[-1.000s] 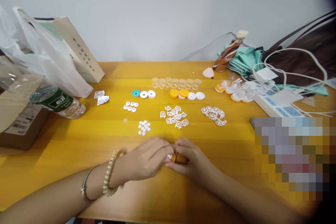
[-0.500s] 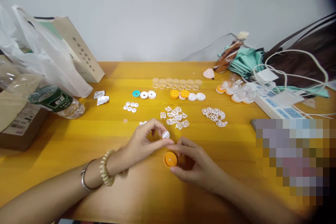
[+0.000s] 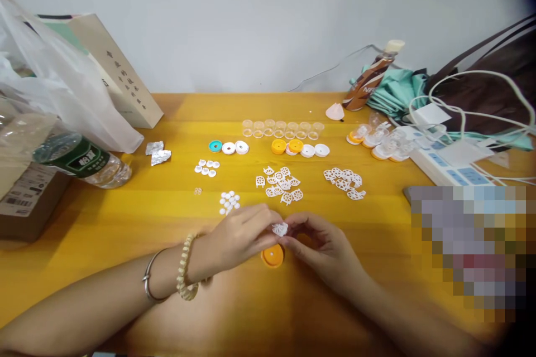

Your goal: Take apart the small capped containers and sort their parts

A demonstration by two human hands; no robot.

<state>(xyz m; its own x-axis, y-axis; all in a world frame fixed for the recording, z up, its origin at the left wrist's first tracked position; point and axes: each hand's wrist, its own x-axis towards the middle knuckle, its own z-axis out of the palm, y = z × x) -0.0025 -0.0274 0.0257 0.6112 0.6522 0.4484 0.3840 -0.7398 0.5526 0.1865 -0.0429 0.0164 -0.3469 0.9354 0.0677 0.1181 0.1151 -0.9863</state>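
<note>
Head view: left hand (image 3: 238, 234) and right hand (image 3: 324, 245) meet near the desk's (image 3: 167, 223) front edge, fingertips of both pinched narrow on one white wheel piece (image 3: 280, 228), just above an orange cap (image 3: 272, 255) lying on the desk.

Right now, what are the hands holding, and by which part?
Both the left hand and the right hand pinch a small white wheel-shaped piece by its opposite edges, just above the orange cap on the table.

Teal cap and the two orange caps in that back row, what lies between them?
In the head view, two white caps beside the teal cap, then bare table up to the orange caps.
</note>
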